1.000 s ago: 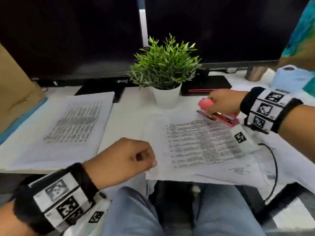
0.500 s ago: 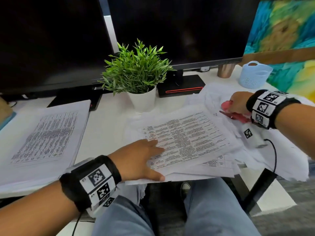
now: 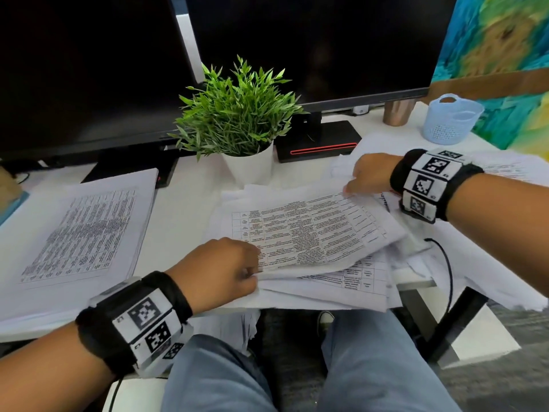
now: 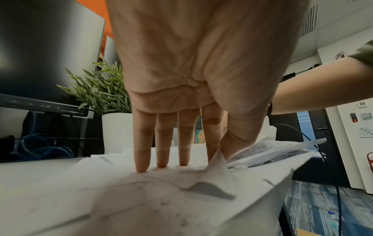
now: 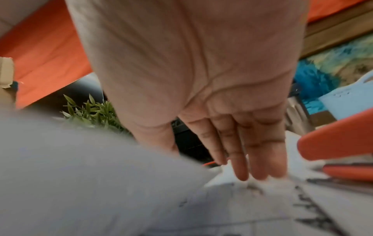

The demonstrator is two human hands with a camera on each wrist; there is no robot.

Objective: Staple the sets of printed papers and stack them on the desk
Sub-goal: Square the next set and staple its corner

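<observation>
A potted plant (image 3: 237, 120) stood just behind the loose papers (image 3: 312, 233), which overhung the table (image 3: 184, 209) edge. The left hand (image 3: 219, 269) pinched a corner; the right hand (image 3: 371, 176) lay flat, stapler (image 5: 339, 143) beside it.

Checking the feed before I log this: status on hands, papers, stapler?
Left hand pinches top printed set at near corner. Right hand open, fingers on far corner. Stapler lies beside right hand, not held.

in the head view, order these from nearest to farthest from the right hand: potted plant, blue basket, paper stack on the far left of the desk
From the right hand:
1. Blue basket, behind it toward the desk's right rear.
2. Potted plant, to its left at the desk's middle; close to the basket's distance, so 1 and 2 are hard to separate.
3. Paper stack, far left, clearly farthest.
</observation>
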